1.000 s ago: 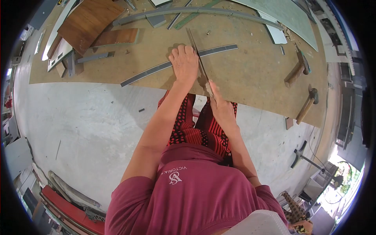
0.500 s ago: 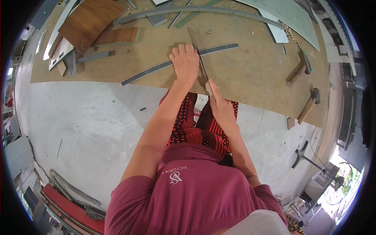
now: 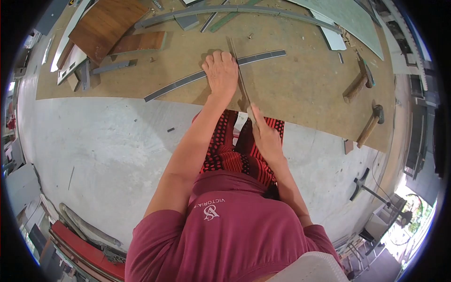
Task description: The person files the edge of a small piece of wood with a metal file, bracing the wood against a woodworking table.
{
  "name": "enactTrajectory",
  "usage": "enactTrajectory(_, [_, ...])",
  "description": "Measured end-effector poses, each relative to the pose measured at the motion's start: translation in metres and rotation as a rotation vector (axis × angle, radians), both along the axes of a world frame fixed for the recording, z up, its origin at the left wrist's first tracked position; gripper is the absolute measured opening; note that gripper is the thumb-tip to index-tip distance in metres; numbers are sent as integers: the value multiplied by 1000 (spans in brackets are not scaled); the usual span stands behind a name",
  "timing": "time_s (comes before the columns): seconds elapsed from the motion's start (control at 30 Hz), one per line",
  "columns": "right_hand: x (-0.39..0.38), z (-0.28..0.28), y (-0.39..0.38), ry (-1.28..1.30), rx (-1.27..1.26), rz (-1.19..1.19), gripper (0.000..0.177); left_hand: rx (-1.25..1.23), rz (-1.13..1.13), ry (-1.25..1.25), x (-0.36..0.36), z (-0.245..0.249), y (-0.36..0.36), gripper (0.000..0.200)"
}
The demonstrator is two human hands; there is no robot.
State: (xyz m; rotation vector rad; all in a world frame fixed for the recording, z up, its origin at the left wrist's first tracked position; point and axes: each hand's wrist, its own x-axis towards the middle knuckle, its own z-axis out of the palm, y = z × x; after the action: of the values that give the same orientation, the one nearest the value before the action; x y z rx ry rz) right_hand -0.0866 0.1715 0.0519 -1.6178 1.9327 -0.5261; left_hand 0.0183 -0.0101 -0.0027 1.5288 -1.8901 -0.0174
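Note:
A long, narrow grey strip point(image 3: 176, 85) lies across the board near its front edge, bowed by the wide lens. My left hand point(image 3: 221, 73) bears down on its middle, the fingers curled over it. In my right hand point(image 3: 267, 140) is the handle of a handsaw point(image 3: 242, 81), whose thin blade I see nearly edge-on. The blade crosses the strip just right of my left fingers. My left hand hides the strip's middle, and I cannot make out how deep any cut is.
The brown worktable point(image 3: 305, 89) carries wooden panels point(image 3: 107, 29) at the far left, a long grey bar point(image 3: 188, 18) along the back and a pale green sheet point(image 3: 347, 28). Two hammers point(image 3: 361, 82) point(image 3: 371, 126) lie at the right. Small offcuts are scattered about.
My right hand has drawn the saw slightly back toward my body. My left hand and the strip have stayed almost in place.

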Motion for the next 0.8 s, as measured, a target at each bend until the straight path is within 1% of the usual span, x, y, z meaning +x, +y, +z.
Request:
enactTrajectory(0.07, [2, 4, -10, 19, -6, 8, 56, -4, -11, 0, 2, 1, 0, 14])
enactTrajectory(0.13, [-2, 12, -11, -30, 157, -26, 57, 9, -20, 20, 1, 2, 0, 14])
enactTrajectory(0.17, [-5, 9, -4, -25, 159, -26, 57, 11, -19, 24, 1, 2, 0, 14])
enactTrajectory(0.23, [-9, 1, 23, -101, -37, 13, 58, 34, -20, 13, 1, 3, 1, 14])
enactTrajectory(0.27, [-8, 4, 33, -100, -29, 14, 58, 42, -19, 14, 2, 2, 1, 14])
enactTrajectory(0.33, [-7, 11, 47, -89, 102, -20, 58, 8, -28, 31, 1, 3, 1, 14])
enactTrajectory(0.37, [-7, 9, 47, -87, 102, -24, 58, 9, -32, 33, 1, 1, 1, 14])
enactTrajectory(0.47, [-4, 2, 26, -52, 73, -33, 57, 29, 9, -4, -1, 2, -1, 14])
enactTrajectory(0.53, [-1, -1, -2, 33, -21, 0, 57, 34, -7, 14, 1, 2, 1, 14])
enactTrajectory(0.57, [0, -3, -7, 28, -23, 5, 57, 32, -1, 8, 2, 1, 3, 14])
enactTrajectory(0.63, [2, -4, -18, -1, -141, 6, 56, 4, -13, 27, 2, 2, 1, 14])
enactTrajectory(0.67, [1, 0, -16, 4, -151, 7, 56, -6, -13, 32, 1, 3, -1, 14])
enactTrajectory(0.73, [-3, 8, 6, -15, 82, -10, 56, 11, 12, 14, 0, 1, 0, 15])
enactTrajectory(0.77, [-6, 9, 18, -11, 89, -5, 56, 18, 17, 18, -1, 1, -1, 15])
enactTrajectory(0.8, [-8, 10, 32, -83, 70, -23, 56, 15, 10, 26, 0, 1, -1, 15])
